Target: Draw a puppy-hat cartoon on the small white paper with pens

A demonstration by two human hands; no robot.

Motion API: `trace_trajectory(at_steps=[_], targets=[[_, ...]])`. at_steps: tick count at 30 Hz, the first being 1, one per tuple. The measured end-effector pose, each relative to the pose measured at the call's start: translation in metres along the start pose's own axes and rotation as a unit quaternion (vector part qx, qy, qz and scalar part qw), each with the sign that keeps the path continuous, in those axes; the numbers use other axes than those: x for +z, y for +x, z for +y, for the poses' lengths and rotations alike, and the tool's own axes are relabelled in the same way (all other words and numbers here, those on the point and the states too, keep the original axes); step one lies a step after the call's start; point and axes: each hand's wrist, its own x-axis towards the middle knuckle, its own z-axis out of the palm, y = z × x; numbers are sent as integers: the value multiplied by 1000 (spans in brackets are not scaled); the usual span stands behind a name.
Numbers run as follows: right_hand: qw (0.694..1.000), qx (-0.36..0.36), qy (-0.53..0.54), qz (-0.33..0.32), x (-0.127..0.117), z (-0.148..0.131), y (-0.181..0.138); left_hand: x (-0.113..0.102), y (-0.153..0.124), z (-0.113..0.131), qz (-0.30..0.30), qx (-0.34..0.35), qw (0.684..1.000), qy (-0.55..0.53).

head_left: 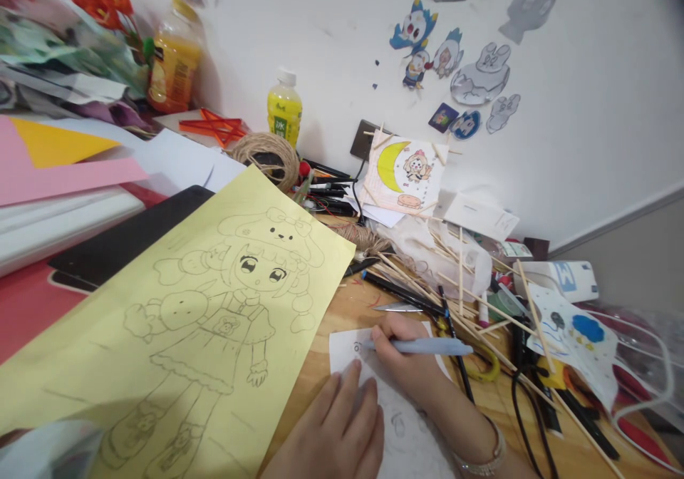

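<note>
A light blue pen (427, 346) is gripped in my right hand (403, 351), its tip by a small round mark on a white sheet of paper (392, 400). Faint pencil-like lines show lower on that sheet. My left hand (342, 422) lies flat across the sheet's left edge, fingers stretched out and holding nothing. To the left is a large yellow sheet (299, 251) with a line drawing of a girl in a dog-faced hat. Just beyond the white sheet lie scissors, their blades (398, 308) showing and a yellow handle (486, 365) partly behind my right hand's pen.
Wooden sticks (481, 315), black markers (400, 292) and a twine roll (270, 155) crowd the back and right. A yellow drink bottle (285, 108) and an orange juice bottle (175, 58) stand by the wall. A black tablet-like slab (133, 233) lies left. Stickers (479, 76) dot the wall.
</note>
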Motion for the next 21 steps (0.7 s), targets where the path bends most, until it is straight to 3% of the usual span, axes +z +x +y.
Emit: trace_trajectory(at_steps=[10, 16, 21], targets=[[1000, -21, 1, 9, -2, 2, -2, -17, 7, -7, 24, -20, 999, -9], [995, -75, -14, -64, -2, 2, -4, -8, 5, -3, 32, -18, 999, -4], [993, -77, -28, -80, -3, 1, -3, -5, 5, -2, 62, -27, 998, -3]])
